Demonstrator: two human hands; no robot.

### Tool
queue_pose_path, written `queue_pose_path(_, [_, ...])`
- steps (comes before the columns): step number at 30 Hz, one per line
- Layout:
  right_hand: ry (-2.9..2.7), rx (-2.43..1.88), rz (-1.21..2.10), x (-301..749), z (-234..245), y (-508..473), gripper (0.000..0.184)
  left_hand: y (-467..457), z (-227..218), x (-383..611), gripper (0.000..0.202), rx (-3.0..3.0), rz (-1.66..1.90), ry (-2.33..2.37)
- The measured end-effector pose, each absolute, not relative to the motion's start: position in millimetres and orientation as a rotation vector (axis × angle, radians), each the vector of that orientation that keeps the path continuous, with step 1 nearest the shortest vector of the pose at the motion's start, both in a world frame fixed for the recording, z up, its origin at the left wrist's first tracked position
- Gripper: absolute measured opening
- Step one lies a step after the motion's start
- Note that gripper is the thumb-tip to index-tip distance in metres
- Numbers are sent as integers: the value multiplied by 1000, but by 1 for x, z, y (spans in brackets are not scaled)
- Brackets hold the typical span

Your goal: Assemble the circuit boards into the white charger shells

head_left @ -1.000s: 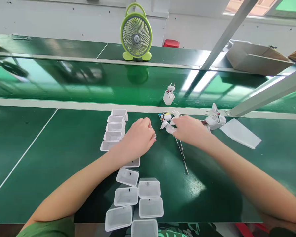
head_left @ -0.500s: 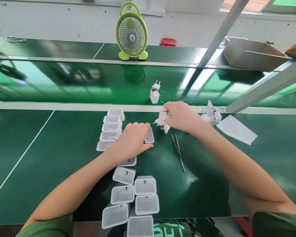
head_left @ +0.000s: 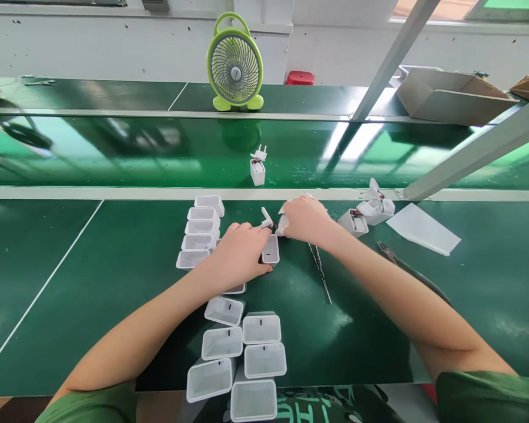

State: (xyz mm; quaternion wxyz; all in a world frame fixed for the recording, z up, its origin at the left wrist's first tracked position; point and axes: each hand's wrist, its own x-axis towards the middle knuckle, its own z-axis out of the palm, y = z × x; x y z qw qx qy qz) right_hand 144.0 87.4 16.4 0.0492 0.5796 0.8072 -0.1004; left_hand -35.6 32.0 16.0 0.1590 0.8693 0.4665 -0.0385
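The left hand (head_left: 242, 249) is gripping a likely light, stiff case (head_left: 271, 250) by its sides, the right hand (head_left: 306, 219) apparently pinching a half-hidden white piece (head_left: 281, 226).

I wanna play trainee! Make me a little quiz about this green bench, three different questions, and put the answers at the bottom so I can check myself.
1. What open container does the left hand hold?

2. True or false: the green fan stands on the upper shelf.

3. Which of these lies nearest the flat white sheet?
a) the tweezers
b) the dark-handled tool
c) the green fan

Key:
1. A white plastic box.
2. True.
3. b
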Motion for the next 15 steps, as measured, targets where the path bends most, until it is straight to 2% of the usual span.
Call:
queue_pose_path(2, [2451,1855,-369,158,23,85,20,33,16,-35,38,2471,-86,1319])
queue_pose_path(4, [2500,2017,-588,181,32,76,31,33,16,-32,46,2464,-70,1336])
queue_pose_path(7, [2596,2331,-1391,214,34,51,37,31,18,-28,68,2487,-126,1377])
queue_pose_path(10, [2433,2439,-2118,234,16,21,35,27,19,-28,68,2501,-184,1323])
queue_pose_path(12, [2239,2472,-2410,238,-2,4,35,25,19,-27,63,2517,-194,1252])
queue_pose_path(15, [2011,2483,-2679,239,-28,-13,41,22,19,-24,67,2543,-238,1213])
